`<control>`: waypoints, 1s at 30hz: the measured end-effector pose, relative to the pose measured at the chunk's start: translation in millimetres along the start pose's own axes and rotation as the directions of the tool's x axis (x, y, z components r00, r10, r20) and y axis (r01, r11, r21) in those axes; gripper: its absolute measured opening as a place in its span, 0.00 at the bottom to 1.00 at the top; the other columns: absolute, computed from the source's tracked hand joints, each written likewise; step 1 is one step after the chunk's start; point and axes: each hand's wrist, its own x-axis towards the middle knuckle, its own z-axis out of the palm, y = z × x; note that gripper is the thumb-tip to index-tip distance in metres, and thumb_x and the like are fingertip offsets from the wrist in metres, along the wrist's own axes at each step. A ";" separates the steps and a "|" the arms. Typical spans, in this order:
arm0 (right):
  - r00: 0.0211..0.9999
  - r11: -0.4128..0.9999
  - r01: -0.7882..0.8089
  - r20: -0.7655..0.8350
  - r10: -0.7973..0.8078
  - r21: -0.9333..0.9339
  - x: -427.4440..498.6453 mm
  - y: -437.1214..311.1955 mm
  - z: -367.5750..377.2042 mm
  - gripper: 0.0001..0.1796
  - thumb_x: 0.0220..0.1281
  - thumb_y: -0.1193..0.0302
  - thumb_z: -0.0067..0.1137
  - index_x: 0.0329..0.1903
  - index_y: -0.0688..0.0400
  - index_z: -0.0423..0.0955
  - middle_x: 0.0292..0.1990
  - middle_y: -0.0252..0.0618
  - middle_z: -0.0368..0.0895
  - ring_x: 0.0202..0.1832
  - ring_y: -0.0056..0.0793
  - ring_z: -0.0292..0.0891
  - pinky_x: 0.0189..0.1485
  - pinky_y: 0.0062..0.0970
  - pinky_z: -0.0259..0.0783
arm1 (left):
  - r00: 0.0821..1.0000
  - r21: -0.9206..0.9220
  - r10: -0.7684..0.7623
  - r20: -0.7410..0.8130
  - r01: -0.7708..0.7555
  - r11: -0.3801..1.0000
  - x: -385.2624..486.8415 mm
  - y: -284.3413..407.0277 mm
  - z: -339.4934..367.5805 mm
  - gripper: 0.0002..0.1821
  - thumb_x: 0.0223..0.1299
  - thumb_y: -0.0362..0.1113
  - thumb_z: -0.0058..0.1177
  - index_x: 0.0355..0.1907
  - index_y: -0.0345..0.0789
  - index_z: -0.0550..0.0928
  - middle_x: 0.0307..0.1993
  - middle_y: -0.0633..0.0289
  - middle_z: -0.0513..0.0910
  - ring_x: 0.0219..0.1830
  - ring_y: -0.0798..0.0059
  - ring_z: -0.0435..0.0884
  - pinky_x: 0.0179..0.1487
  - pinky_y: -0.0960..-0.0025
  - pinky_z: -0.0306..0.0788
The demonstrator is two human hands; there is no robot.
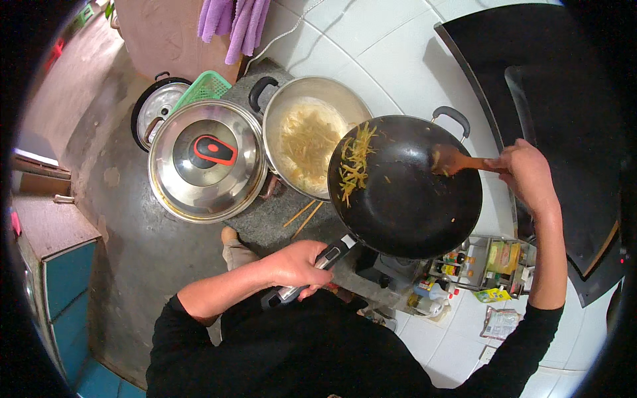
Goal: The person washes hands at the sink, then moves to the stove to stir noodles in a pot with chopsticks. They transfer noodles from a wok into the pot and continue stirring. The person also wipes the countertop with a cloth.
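My left hand [298,268] grips the long handle [331,256] of a black wok [408,209]. The wok is lifted, and its left edge overlaps the rim of a wide steel pot [343,94]. Shredded food in yellow-green strips [356,169] clings along the wok's left wall; the rest of its inside is mostly bare, with a few scraps. In my right hand [527,174] is a wooden spatula [468,161], its brown blade against the wok's right inner wall. Similar pale strips [311,142] lie in the steel pot, part of which the wok hides.
Left of the pot stands a second pan under a steel-and-glass lid [169,174]. Behind it are a green basket [209,84] and another round lid [161,107]. Chopsticks [306,219] lie on the stone counter. Seasoning bottles [433,288] and a rack [502,258] sit right; a range hood [562,74] overhangs.
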 end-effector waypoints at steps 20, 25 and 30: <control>0.918 0.850 0.115 0.272 -0.289 0.514 -2.5 -97.9 -7.2 0.14 0.60 0.74 0.59 0.49 0.56 0.82 0.42 0.49 0.84 0.42 0.48 0.81 0.49 0.38 0.75 | 0.994 -0.125 0.065 0.085 -0.054 0.991 0.9 -3.7 -9.2 0.07 0.55 0.27 0.50 0.25 0.33 0.68 0.13 0.63 0.72 0.12 0.76 0.73 0.17 0.72 0.69; 0.979 0.836 0.098 0.098 -0.178 0.540 24.1 -99.5 19.9 0.15 0.60 0.74 0.58 0.50 0.59 0.81 0.43 0.51 0.83 0.44 0.51 0.80 0.50 0.39 0.75 | 0.995 -0.144 0.040 0.094 -0.026 0.989 0.5 -6.4 -9.4 0.07 0.57 0.27 0.50 0.27 0.33 0.68 0.13 0.63 0.72 0.12 0.76 0.73 0.17 0.71 0.69; 0.946 0.972 0.001 0.315 -0.077 0.237 2.1 -50.7 -33.2 0.14 0.52 0.71 0.66 0.44 0.49 0.85 0.37 0.44 0.85 0.40 0.45 0.81 0.45 0.41 0.75 | 0.990 -0.124 0.055 0.131 -0.039 0.992 -0.9 -10.0 -11.9 0.08 0.61 0.27 0.50 0.30 0.33 0.67 0.13 0.63 0.72 0.12 0.77 0.73 0.17 0.71 0.69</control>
